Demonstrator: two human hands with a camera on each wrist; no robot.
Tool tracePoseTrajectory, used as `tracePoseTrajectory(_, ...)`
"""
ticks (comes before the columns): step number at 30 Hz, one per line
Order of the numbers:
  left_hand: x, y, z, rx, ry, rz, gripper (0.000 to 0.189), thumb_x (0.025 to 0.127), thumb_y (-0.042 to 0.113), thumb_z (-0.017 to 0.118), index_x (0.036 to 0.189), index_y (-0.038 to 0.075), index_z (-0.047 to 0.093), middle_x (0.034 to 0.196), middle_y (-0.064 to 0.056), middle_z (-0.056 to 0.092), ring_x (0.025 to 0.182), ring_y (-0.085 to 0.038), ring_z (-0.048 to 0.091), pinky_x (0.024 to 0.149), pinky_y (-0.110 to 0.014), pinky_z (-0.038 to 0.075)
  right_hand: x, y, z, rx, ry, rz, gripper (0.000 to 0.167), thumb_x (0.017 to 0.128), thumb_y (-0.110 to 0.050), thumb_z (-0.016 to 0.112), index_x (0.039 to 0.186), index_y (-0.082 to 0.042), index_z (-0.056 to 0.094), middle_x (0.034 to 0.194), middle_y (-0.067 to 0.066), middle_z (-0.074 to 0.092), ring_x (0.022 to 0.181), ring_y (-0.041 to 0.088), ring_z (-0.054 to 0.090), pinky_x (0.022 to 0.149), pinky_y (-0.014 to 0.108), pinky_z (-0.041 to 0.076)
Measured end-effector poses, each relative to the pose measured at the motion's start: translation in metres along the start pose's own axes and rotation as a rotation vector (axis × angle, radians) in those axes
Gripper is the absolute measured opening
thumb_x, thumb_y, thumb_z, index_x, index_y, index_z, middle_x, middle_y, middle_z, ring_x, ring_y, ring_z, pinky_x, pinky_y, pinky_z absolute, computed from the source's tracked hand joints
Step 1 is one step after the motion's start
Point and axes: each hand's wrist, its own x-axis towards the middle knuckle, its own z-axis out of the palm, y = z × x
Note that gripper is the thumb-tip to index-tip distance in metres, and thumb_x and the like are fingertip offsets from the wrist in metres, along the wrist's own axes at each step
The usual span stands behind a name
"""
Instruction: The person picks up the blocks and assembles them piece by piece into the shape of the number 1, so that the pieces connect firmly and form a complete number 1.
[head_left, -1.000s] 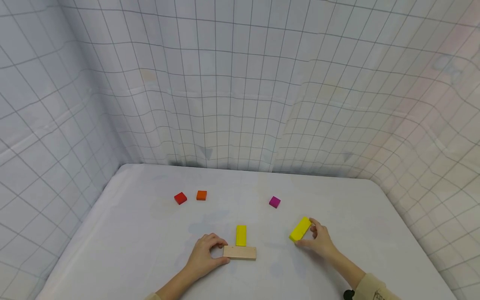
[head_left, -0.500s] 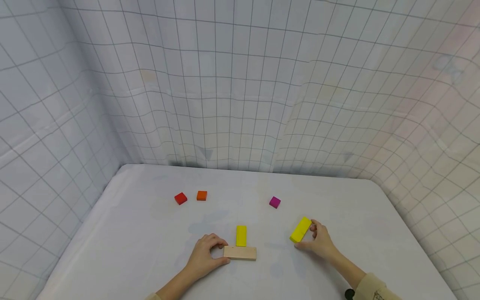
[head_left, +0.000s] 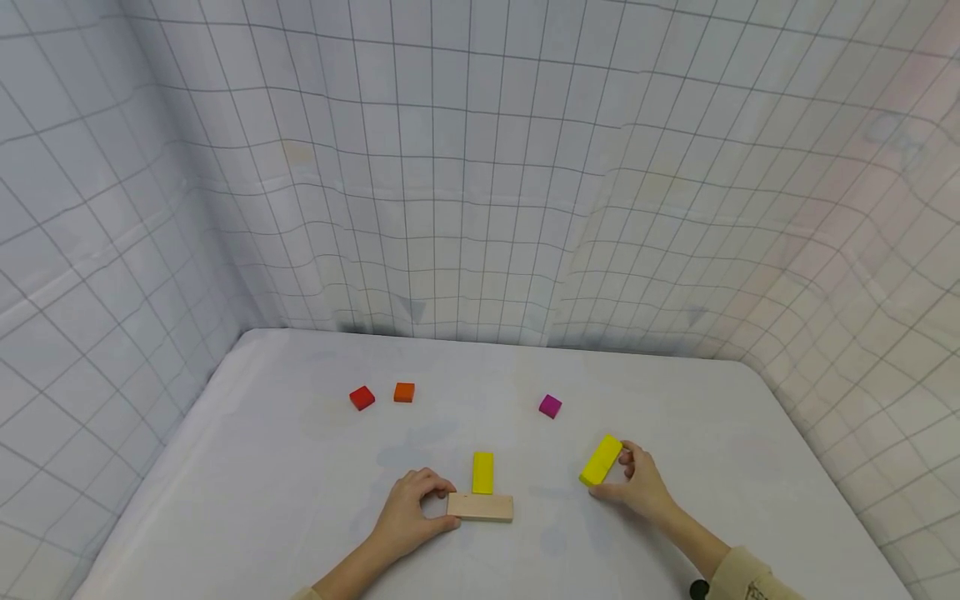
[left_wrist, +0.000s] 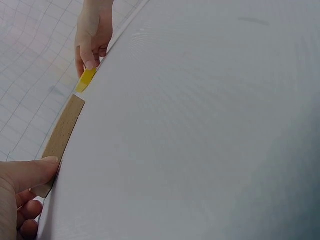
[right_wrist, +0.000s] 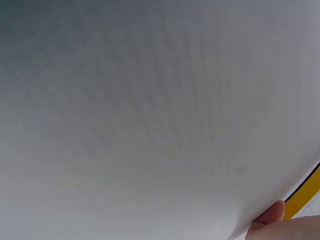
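Pinching one end of the wood block with your left hand, likely to steady it, you hold a yellow block endwise in your right hand, seemingly leaving its sides free, another yellow piece lying between them.

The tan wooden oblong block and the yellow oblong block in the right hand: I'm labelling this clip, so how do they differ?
The tan wooden oblong block is plain wood-coloured; the yellow oblong block is bright yellow. In the head view, the tan block lies crosswise, while the yellow one slants, its far end to the right. The left hand grips the tan block; the right hand grips the yellow one. Both are oblong.
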Motion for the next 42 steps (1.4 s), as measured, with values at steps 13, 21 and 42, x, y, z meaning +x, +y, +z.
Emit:
tracePoseTrajectory(13,0.000,0.002,-0.001,0.018,-0.002,-0.007,0.032,0.061,0.030,0.083,0.087,0.022,0.065,0.078,0.016,0.051,0.076,-0.004,0.042,0.070,-0.028,0.034,0.004,-0.006,0.002,0.028,0.030,-0.016,0.091,0.064,-0.020,0.083,0.133,0.006,0.029,0.103,0.012,0.043,0.092,0.023,0.040,0.078,0.031,0.037)
tracePoseTrajectory(21,0.000,0.001,0.000,0.025,0.000,-0.004,0.032,0.060,0.030,0.083,0.087,0.023,0.065,0.079,0.018,0.051,0.076,-0.003,0.042,0.071,-0.028,0.035,0.018,-0.021,0.007,0.001,0.037,-0.083,0.093,0.063,-0.022,0.084,0.135,0.000,0.029,0.104,0.011,0.045,0.092,0.021,0.042,0.079,0.032,0.039)
tracePoseTrajectory(42,-0.001,0.003,0.000,0.017,0.005,-0.002,0.032,0.060,0.030,0.083,0.087,0.022,0.065,0.079,0.017,0.052,0.076,-0.003,0.042,0.070,-0.027,0.035,0.046,-0.066,0.035,0.075,-0.031,-0.277,0.090,0.062,-0.010,0.083,0.135,0.001,0.030,0.104,0.012,0.048,0.091,0.025,0.045,0.081,0.038,0.040)
